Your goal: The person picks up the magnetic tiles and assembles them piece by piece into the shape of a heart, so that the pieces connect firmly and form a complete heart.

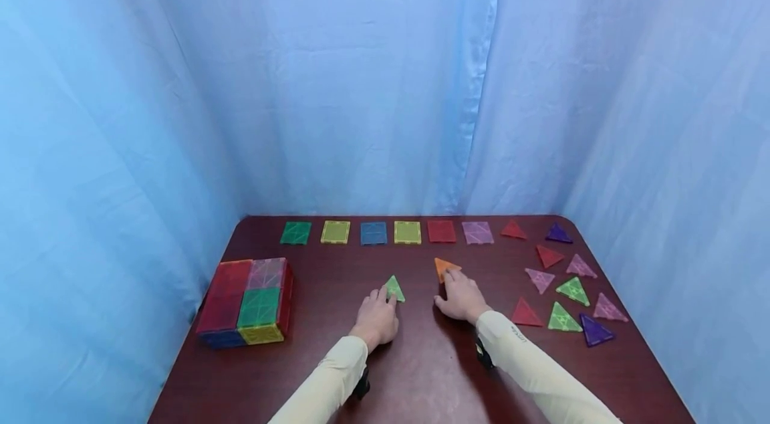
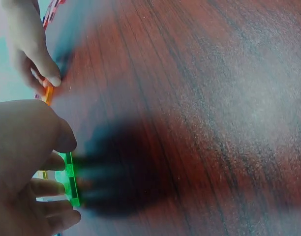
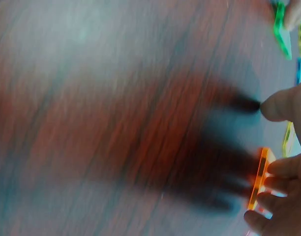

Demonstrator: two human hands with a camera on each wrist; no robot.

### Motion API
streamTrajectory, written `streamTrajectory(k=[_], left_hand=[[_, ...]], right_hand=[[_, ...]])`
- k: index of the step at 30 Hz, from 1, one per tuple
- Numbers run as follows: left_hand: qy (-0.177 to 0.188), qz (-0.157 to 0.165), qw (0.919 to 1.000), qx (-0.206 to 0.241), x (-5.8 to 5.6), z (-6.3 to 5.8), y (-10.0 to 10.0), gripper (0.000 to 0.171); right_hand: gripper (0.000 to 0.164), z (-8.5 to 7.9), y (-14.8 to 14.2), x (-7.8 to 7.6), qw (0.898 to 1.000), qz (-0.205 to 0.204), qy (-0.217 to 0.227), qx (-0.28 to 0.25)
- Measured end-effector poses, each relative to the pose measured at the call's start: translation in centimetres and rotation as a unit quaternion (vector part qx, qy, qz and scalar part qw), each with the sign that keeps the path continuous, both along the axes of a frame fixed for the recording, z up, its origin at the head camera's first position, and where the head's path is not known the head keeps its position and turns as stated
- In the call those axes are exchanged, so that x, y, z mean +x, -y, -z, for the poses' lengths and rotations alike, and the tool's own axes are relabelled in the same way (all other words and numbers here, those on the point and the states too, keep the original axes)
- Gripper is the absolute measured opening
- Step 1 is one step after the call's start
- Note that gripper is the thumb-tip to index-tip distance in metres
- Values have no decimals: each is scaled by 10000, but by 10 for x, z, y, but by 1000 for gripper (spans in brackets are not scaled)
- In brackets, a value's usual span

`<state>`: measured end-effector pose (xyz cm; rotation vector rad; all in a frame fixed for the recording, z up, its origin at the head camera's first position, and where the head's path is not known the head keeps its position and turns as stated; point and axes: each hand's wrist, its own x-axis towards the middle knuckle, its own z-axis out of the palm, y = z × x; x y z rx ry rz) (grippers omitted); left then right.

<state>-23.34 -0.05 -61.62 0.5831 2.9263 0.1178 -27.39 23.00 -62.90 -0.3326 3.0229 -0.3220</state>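
My left hand (image 1: 377, 320) rests its fingertips on a green translucent triangle tile (image 1: 394, 289) near the middle of the table. In the left wrist view, the fingers reach over the green tile (image 2: 72, 182) with the thumb beside its near edge. Farther right, my right hand (image 1: 462, 297) lays its fingers on an orange triangle tile (image 1: 444, 268). Its thumb sticks out to the left, away from the orange tile (image 3: 259, 179), as the right wrist view shows. Both tiles lie flat on the dark wood table (image 1: 421, 370).
Square tiles, such as a red one (image 1: 442, 231), form a row along the back edge. A block of stacked coloured squares (image 1: 260, 307) stands at left. Loose triangles, including a purple one (image 1: 595, 330) and a red one (image 1: 526, 313), are scattered at right. Blue curtains (image 1: 337, 96) surround the table.
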Motion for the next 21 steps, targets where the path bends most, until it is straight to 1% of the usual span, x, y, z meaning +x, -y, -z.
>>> streamTrajectory(k=[2,5,8,10,13,15,18,21], left_hand=[[-189,23,9998,-46,2,1,0,49],[-360,63,9993,-81,5,2,1,48],[-341,75,9993,-110,4,4,0,50],[-262,53,9996,-99,3,6,0,50],[-169,35,9999,0,1,8,1,50],[-113,35,9998,135,0,10,2,50],[-70,90,9995,289,-3,13,5,51],[-87,163,9991,380,-4,15,6,51]], right_hand=[[66,4,9,3,9997,-223,-53,-52],[64,10,21,7,9985,-499,-154,-151],[61,16,32,10,9952,-867,-395,-208],[59,20,39,13,9910,-1218,-516,-220],[58,21,47,15,9850,-1618,-577,-185],[58,21,50,16,9836,-1702,-574,-147],[58,18,51,15,9850,-1631,-553,-96],[58,15,51,14,9851,-1636,-496,-163]])
